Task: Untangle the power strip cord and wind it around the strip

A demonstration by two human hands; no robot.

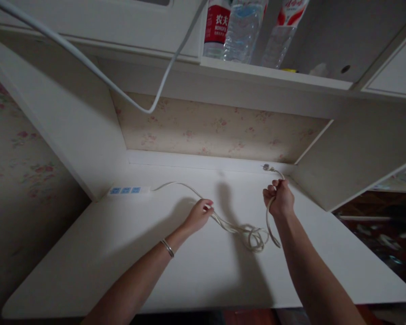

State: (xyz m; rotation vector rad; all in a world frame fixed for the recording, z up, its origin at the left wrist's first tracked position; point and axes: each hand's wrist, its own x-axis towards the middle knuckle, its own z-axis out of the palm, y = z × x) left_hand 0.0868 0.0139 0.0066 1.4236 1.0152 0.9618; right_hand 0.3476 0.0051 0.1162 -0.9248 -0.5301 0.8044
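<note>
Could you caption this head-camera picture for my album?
Left hand and right hand, the latter near the plug, hold the cord of a power strip on a white desk.

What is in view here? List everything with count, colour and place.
Desk: 1, white, centre
Cabinet: 1, white, above the desk
Shelf: 1, white, upper right
Bottles: 3, clear with some red labels, on the shelf
Small items: at least 2, yellow and whitish, right of the bottles; unidentifiable
Cable: 1, pale grey, upper left
Wallpaper: cream with pink flowers, back and left
Power strip: 1, white and blue, desk's left rear
Cord: apparently 1, off-white, looped mid-desk
Plug: 1, whitish, above the right hand
Clutter: uncountable, mostly dark, beyond desk's right
Bracelet: silver, left wrist
Hands: 2, bare, both holding cord
</note>
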